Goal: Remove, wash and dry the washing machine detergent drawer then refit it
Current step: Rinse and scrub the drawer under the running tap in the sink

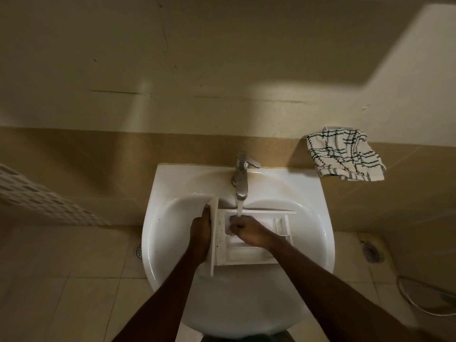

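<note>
writing: none readable on the detergent drawer (249, 255), faucet or cloth; no brand marks seen.
left hand (201, 239): wrapped round the drawer's flat front panel at its left end, fingers curled behind the panel and hidden, palm on the near side. Holding it firmly.
right hand (249, 232): inside the drawer tray, fingers (234, 224) bunched tight on a small pale grey pad or sponge (230, 229); exactly what it is, cannot tell. Pad pressed on the tray's left compartment, just right of the front panel.
drawer position: lying across the bowl of the sink (172, 218), front panel at left standing on edge, tray running right from the left-hand fingers and under the right hand. Long axis left-right.
drawer build: white plastic, rectangular, ribbed dividers making several compartments; small boxy insert at the far right end, right of the right hand. Brownish specks along the inner face near the panel.
water: stream (239, 208) falls from the spout onto the tray just beyond the right fingers.
sink: white glazed ceramic, rounded bowl, wall-mounted.
faucet (240, 178): chrome, single lever, beyond both hands.
cloth (345, 156): white with dark check lines, crumpled, hanging on the wall far right of the fingers.
wall: beige, tan speckled band behind the faucet.
floor: pale square tiles.
</note>
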